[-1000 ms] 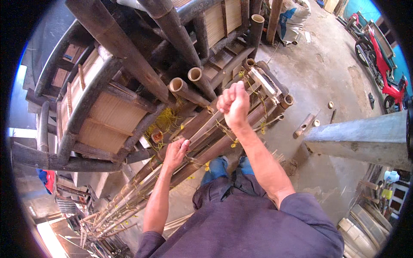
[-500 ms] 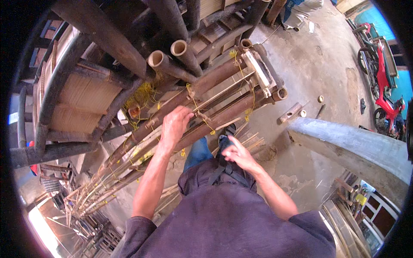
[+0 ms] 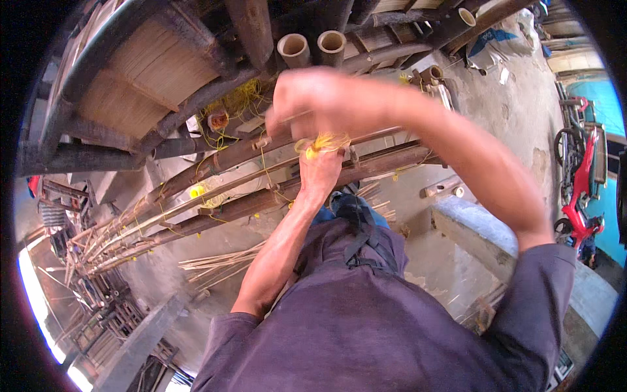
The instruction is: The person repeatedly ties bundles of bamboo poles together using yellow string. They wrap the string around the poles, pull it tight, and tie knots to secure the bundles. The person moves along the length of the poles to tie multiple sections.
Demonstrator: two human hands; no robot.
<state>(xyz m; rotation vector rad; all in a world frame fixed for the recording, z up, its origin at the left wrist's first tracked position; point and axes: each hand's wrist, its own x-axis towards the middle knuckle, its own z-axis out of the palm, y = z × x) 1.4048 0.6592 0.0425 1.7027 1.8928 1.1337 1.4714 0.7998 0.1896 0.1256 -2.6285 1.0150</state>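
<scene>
My left hand (image 3: pixel 319 175) is closed round a small bundle of yellow string (image 3: pixel 326 142), level with a long bamboo frame. Over it sweeps my right hand (image 3: pixel 304 98), smeared by motion, so its fingers and anything in them cannot be made out. The frame has a brown near pole (image 3: pixel 379 163) and a far pole (image 3: pixel 225 159), with thin bamboo strips (image 3: pixel 238 183) lying lengthwise between them. Yellow ties hang at several spots along the poles. My right forearm hides part of the frame's right end.
Beyond the frame stand dark bamboo furniture with a woven panel (image 3: pixel 117 98), upright bamboo tubes (image 3: pixel 293 52) and a tangle of yellow string (image 3: pixel 240 98). Loose sticks (image 3: pixel 222 262) lie on the floor near my left arm. At right are a concrete beam (image 3: pixel 467 228) and a red motorcycle (image 3: pixel 583 173).
My right hand has risen from near my waist and crossed left over the frame. My left hand now grips yellow string. The view has shifted, with the frame's far left end lower left.
</scene>
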